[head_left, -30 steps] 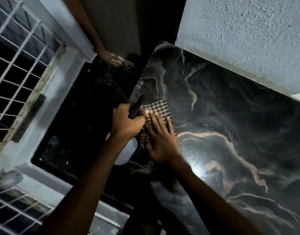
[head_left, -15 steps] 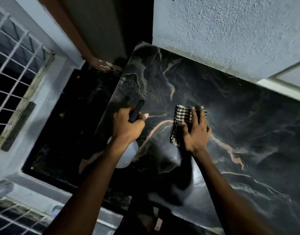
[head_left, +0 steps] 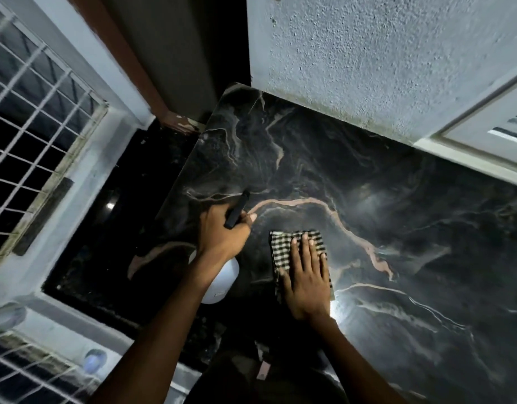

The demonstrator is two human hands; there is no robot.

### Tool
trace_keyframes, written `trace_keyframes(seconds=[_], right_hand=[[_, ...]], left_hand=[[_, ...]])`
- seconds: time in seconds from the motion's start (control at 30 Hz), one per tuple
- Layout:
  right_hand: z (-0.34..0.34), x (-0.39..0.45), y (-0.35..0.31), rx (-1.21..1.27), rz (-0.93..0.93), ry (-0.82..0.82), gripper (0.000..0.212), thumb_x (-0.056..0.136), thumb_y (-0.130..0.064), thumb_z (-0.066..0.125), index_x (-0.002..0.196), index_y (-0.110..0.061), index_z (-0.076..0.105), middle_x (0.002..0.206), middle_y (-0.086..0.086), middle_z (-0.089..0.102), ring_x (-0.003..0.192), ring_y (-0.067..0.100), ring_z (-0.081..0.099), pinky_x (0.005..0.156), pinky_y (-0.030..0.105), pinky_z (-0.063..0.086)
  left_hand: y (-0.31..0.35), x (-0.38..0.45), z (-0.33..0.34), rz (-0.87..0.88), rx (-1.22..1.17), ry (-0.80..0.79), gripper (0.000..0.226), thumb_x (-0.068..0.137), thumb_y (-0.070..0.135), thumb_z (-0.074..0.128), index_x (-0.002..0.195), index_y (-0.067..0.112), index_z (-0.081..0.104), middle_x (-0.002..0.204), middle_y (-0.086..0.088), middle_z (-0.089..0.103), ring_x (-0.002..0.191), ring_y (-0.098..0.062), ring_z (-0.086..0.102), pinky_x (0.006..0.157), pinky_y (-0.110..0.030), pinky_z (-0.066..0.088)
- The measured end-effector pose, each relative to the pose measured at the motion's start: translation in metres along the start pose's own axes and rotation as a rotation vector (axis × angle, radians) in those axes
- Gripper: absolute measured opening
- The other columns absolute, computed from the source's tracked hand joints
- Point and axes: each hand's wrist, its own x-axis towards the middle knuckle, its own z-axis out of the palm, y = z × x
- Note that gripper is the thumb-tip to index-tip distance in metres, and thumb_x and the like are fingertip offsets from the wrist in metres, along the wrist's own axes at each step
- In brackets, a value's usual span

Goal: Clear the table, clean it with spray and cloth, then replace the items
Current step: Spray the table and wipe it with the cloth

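Left hand (head_left: 222,231) grip clamped on spray bottle (head_left: 222,279), nozzle toward 1 o'clock. Right hand (head_left: 308,278) flat, fingers spread, pressing checked cloth (head_left: 283,246) on dark tabletop (head_left: 397,205).

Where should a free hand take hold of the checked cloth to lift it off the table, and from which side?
Judging by its pose, the far edge. The checked cloth lies folded flat on the marble table, and the right hand presses its near part. The far strip beyond the fingertips is bare, so pinch there from above. The left hand holds the spray bottle.
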Motion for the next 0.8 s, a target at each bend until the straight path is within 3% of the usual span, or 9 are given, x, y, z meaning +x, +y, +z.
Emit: trace_keyframes(seconds=[0.1,0.2,0.27,0.37,0.43,0.53,0.6,0.7,0.8], right_hand=[[-0.022,0.003,0.006,0.175,0.127,0.069,0.073,0.094,-0.043,0.051,0.157,-0.018,0.025,0.165,0.006,0.019,0.149,0.022,0.022,0.118,0.045,0.027],[-0.04,0.014,0.017,0.208,0.424,0.139,0.064,0.08,-0.033,0.067,0.133,-0.005,0.044,0.135,0.019,0.045,0.123,0.037,0.043,0.104,0.047,0.04],[-0.049,0.02,0.02,0.251,0.513,0.084,0.052,0.078,-0.03,0.069,0.118,-0.004,0.047,0.121,0.02,0.052,0.113,0.039,0.05,0.097,0.046,0.043],[-0.057,0.025,0.014,0.472,0.623,-0.031,0.039,0.084,-0.021,0.068,0.116,-0.005,0.052,0.116,0.019,0.063,0.109,0.038,0.061,0.089,0.04,0.048],[-0.06,0.028,0.014,0.624,0.671,-0.064,0.025,0.081,-0.021,0.067,0.103,-0.008,0.067,0.103,0.016,0.072,0.103,0.036,0.067,0.087,0.038,0.052],[-0.063,0.027,0.03,0.871,0.633,-0.131,0.021,0.067,-0.032,0.072,0.077,-0.014,0.074,0.075,0.007,0.076,0.08,0.033,0.074,0.078,0.051,0.06],[-0.073,0.02,0.037,1.002,0.57,-0.162,0.017,0.076,-0.03,0.079,0.077,-0.014,0.072,0.08,0.01,0.076,0.079,0.032,0.073,0.078,0.048,0.06],[-0.09,0.003,0.04,1.097,0.524,-0.095,0.008,0.09,-0.004,0.07,0.096,-0.004,0.065,0.089,0.016,0.073,0.078,0.026,0.07,0.082,0.049,0.057],[-0.107,-0.016,0.045,1.068,0.508,0.04,0.044,0.084,0.008,0.069,0.11,-0.022,0.052,0.096,0.011,0.072,0.085,0.025,0.069,0.082,0.048,0.06]], left_hand=[[0.0,-0.014,0.007,-0.033,-0.024,0.006,0.02,0.079,0.028,0.081,0.073,0.011,0.072,0.071,-0.003,0.071,0.075,-0.026,0.068,0.071,-0.035,0.055],[0.001,-0.024,0.015,-0.043,-0.036,-0.01,0.023,0.08,0.029,0.082,0.072,0.011,0.072,0.073,-0.004,0.073,0.076,-0.025,0.069,0.072,-0.034,0.054],[0.004,-0.034,0.02,-0.045,-0.044,-0.014,0.023,0.081,0.027,0.082,0.07,0.01,0.072,0.071,-0.003,0.072,0.074,-0.023,0.068,0.069,-0.029,0.049],[0.01,-0.046,0.025,-0.032,-0.066,-0.014,0.022,0.081,0.024,0.081,0.068,0.009,0.071,0.067,0.003,0.069,0.068,-0.016,0.065,0.067,-0.022,0.04],[0.012,-0.053,0.027,-0.013,-0.067,-0.006,0.021,0.081,0.024,0.081,0.067,0.011,0.071,0.068,0.003,0.071,0.07,-0.015,0.067,0.068,-0.023,0.042],[0.012,-0.059,0.028,0.004,-0.063,-0.002,0.021,0.08,0.026,0.081,0.067,0.013,0.071,0.07,0.0,0.073,0.073,-0.019,0.07,0.071,-0.032,0.055],[0.012,-0.062,0.027,0.012,-0.042,-0.011,0.02,0.08,0.027,0.08,0.068,0.013,0.072,0.07,-0.001,0.073,0.073,-0.02,0.07,0.074,-0.036,0.057],[0.01,-0.066,0.026,0.013,-0.041,-0.034,0.022,0.08,0.028,0.08,0.067,0.013,0.07,0.069,0.002,0.073,0.073,-0.018,0.07,0.075,-0.035,0.057],[0.011,-0.069,0.026,0.033,-0.054,-0.068,0.022,0.079,0.027,0.081,0.066,0.015,0.069,0.07,0.004,0.073,0.074,-0.017,0.071,0.078,-0.036,0.058]])
